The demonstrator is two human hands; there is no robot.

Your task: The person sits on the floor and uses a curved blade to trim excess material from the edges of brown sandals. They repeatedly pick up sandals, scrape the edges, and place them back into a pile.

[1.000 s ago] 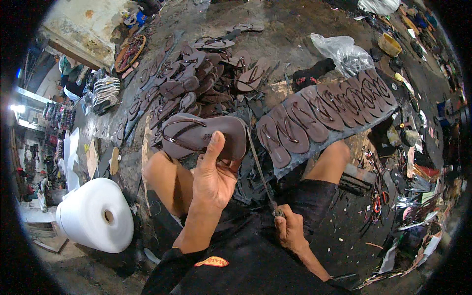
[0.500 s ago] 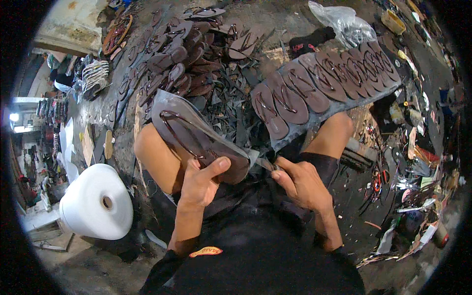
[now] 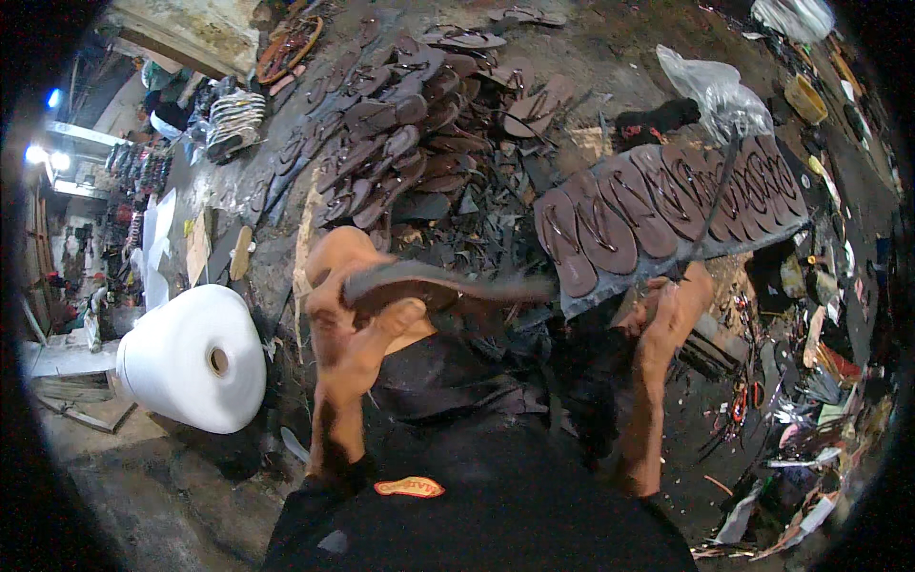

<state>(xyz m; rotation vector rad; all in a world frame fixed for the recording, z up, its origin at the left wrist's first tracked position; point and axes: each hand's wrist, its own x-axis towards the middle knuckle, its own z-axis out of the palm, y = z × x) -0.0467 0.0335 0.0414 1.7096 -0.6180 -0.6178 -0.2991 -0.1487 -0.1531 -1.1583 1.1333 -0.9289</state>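
A dark brown flip-flop (image 3: 429,283) is gripped at one end in my left hand (image 3: 357,319), over my left knee. It is turned nearly edge-on and blurred, its free end pointing right. My right hand (image 3: 653,310) is closed and blurred beside my right knee. From its fingers a long, thin, dark strip (image 3: 717,205) curves up across a row of sandals; it looks like a sheet offcut. I cannot make out the knife in this hand now. That row of brown flip-flops (image 3: 634,214) lies on a grey sheet (image 3: 658,279) beyond my right hand.
A large heap of brown flip-flops (image 3: 381,133) lies ahead, with dark offcuts (image 3: 477,224) scattered beside it. To the left stands a white roll (image 3: 181,362). A clear plastic bag (image 3: 715,91) rests at the far right. Scraps and scissors (image 3: 758,396) litter the right side.
My left hand has moved left and up, turning the flip-flop from sole-top view to edge-on. My right hand has moved right, away from it, with the dark strip now trailing. The view has shifted.
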